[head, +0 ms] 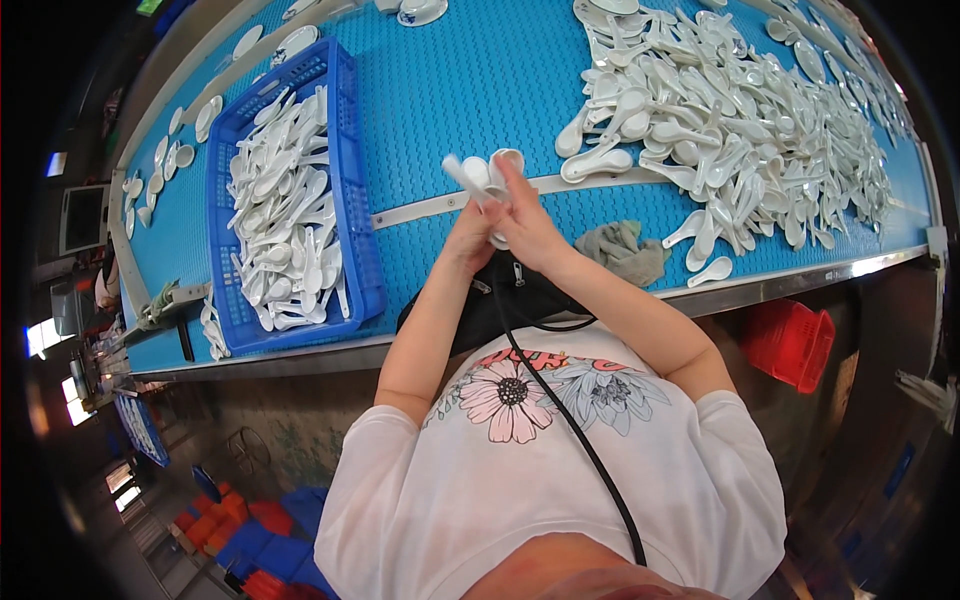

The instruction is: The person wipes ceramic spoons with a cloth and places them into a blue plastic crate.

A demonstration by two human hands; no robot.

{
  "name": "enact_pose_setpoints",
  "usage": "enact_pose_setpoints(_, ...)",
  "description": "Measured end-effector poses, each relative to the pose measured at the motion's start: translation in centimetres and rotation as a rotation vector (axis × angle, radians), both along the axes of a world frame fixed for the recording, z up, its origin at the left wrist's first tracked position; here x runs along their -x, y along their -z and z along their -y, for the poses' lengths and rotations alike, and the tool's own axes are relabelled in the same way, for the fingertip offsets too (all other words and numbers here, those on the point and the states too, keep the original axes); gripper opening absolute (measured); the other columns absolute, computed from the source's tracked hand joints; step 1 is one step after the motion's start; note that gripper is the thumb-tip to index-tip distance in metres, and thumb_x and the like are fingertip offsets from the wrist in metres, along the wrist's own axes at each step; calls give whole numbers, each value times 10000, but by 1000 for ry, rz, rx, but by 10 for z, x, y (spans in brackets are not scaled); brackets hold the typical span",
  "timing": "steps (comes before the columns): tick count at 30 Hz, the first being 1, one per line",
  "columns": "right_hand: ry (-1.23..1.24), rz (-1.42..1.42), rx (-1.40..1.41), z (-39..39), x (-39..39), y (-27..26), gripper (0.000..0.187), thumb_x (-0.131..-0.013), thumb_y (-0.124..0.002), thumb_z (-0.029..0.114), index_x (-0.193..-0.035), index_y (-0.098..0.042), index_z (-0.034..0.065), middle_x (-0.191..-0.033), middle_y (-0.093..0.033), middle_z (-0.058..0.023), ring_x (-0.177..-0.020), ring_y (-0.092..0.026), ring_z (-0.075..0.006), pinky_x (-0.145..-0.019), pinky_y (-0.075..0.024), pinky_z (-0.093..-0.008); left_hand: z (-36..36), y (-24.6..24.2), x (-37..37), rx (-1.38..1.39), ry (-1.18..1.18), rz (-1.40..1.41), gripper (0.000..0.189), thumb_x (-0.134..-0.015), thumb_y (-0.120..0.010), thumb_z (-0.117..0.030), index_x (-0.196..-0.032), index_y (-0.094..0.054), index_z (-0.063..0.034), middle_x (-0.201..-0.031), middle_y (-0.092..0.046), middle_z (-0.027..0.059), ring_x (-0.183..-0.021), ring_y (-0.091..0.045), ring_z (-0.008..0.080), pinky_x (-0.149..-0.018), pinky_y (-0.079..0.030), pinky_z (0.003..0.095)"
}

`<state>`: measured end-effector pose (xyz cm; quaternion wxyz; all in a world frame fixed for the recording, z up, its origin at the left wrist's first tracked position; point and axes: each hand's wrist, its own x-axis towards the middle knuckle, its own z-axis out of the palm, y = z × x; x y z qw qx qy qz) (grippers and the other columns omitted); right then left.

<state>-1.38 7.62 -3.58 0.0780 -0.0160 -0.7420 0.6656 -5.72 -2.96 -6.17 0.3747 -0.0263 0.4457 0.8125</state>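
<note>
My left hand (477,234) and my right hand (527,223) are close together over the table's near part, both closed around several white ceramic spoons (475,171). Some of the spoons are blurred, and the fingers partly hide them. To the left stands a blue plastic basket (358,187) holding many white spoons (281,217). A large heap of white ceramic spoons (720,127) spreads over the blue textured table surface (465,75) to the right. A crumpled grey cloth (622,251) lies beside my right forearm.
A pale strip (420,209) crosses the table between basket and heap. Loose spoons and small dishes (171,157) lie beyond the basket. A patterned dish (421,10) sits at the far side. Below the metal table edge, at right, is a red plastic basket (791,345).
</note>
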Motion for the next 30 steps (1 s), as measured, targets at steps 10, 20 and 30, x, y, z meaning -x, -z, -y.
enact_pose_setpoints(10,251,-68,-693,-115,5,37,314,-718,-621,114,-1029,-572,106,-1105,-528,-107,-1050,-481,-297,-878,-393,-362,125,-47,54,147,-391,-71,447,-754,-641,-81,-1141,-433,3,-957,-587,131,-770,-598,211,-689,-506,325)
enact_pose_setpoints(20,218,39,-963,-155,-45,54,390,-638,-661,57,-1007,-586,155,-1088,-538,-76,-983,-506,-249,-795,-424,-334,234,-86,135,1539,-1317,-387,771,-654,-750,-239,-1229,-327,51,-1205,-408,182,-1138,-390,303,-955,-335,386)
enact_pose_setpoints(30,273,570,467,-156,-70,34,311,-870,-519,260,-1132,-501,93,-962,-570,-3,-857,-532,-82,-737,-454,-261,-69,14,88,1123,95,-1116,459,-702,-657,-375,-1043,-571,-80,-1089,-523,129,-1010,-504,296,-854,-413,381)
